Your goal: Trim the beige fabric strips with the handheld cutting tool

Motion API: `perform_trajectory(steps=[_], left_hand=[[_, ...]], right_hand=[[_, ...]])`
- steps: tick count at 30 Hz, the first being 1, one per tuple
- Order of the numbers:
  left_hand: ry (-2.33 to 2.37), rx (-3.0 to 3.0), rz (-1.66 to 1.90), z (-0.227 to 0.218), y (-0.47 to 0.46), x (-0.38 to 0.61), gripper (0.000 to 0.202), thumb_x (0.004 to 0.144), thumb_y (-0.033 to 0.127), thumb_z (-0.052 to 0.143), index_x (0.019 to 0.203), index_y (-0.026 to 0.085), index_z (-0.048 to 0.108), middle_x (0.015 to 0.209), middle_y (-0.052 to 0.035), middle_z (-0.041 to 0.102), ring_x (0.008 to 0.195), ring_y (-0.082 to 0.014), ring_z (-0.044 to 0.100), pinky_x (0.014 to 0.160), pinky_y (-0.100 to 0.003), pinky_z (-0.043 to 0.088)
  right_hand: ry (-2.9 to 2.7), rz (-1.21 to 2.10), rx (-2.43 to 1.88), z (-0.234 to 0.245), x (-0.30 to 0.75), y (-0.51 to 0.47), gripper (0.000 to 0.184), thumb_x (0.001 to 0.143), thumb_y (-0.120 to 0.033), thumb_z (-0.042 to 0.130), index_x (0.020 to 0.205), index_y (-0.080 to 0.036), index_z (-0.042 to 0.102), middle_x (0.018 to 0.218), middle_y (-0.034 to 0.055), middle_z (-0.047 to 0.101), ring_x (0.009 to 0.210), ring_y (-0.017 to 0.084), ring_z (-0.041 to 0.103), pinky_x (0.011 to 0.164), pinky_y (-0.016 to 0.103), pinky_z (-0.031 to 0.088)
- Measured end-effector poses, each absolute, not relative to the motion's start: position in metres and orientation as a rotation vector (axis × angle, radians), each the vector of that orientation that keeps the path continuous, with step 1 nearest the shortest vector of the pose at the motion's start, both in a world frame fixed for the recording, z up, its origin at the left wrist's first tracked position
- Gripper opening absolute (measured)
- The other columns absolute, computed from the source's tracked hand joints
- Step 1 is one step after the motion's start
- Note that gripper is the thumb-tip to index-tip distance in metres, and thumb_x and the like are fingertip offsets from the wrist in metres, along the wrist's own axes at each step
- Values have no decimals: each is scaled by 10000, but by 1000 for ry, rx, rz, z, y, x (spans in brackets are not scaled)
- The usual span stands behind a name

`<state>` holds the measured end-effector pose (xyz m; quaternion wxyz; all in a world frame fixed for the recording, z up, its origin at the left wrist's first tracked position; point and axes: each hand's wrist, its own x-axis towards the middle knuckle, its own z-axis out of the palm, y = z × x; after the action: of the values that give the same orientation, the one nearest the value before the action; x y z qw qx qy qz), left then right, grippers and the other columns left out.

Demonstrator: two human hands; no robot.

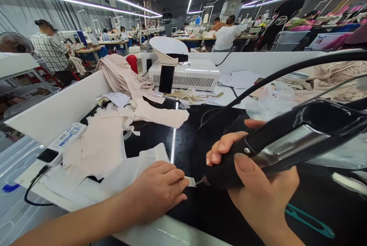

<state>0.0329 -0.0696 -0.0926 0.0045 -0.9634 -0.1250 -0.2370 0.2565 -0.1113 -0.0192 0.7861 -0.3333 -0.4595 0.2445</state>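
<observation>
My right hand [252, 177] is wrapped round a black corded hand tool [286, 139], with its tip lowered to the black work surface [200, 207]. My left hand [160, 190] lies curled on a white sheet [126, 173] and pinches a small white strip [190, 181] right at the tool's tip. Beige fabric pieces [100, 142] lie just left of my left hand.
A white machine [186, 74] with a dark phone [166, 79] leaning on it stands at the back. A pile of beige fabric [120, 74] and a red bottle [132, 63] sit back left. Teal snips [308, 219] lie at the lower right. Other people work at distant tables.
</observation>
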Motion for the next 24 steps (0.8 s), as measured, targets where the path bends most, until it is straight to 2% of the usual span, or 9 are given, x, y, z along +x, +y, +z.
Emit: perform_trajectory(steps=[3,6,10,16,24], left_hand=[[-396,-3042,-768,-92,-69,32,225,1364,313,678,1467,144,786,1224,-77,875,1145,-251,866,1085,-378,708],[-428,-3081,-714,-91,-65,30,167,1331,185,673,1427,163,807,1242,-78,884,1142,-241,868,1100,-372,709],[-470,-3088,-685,-92,-57,24,252,1272,37,646,1373,180,827,1278,-81,900,1146,-227,873,1111,-355,703],[-506,-3094,-845,-93,-53,17,212,1320,121,663,1356,203,854,1242,-63,912,1132,-219,887,1105,-353,706],[-505,-3058,-764,-100,-53,17,220,1235,47,741,1307,209,871,1247,-62,911,1139,-216,889,1123,-365,711]], right_hand=[[-991,506,-746,-21,256,-112,519,990,-526,1168,1357,-367,837,854,-61,816,606,197,759,580,342,714],[-1004,493,-757,-22,256,-112,520,995,-548,1160,1356,-364,834,857,-55,812,606,201,753,580,352,702],[-1018,507,-741,-23,258,-113,511,1009,-543,1148,1362,-362,827,856,-53,798,604,205,750,575,361,708],[-1046,492,-737,-21,259,-112,479,1028,-519,1127,1367,-360,828,855,-42,790,603,221,741,566,386,709],[-1046,539,-764,-18,263,-115,442,990,-498,1156,1330,-411,886,844,-37,794,610,237,730,553,401,696]])
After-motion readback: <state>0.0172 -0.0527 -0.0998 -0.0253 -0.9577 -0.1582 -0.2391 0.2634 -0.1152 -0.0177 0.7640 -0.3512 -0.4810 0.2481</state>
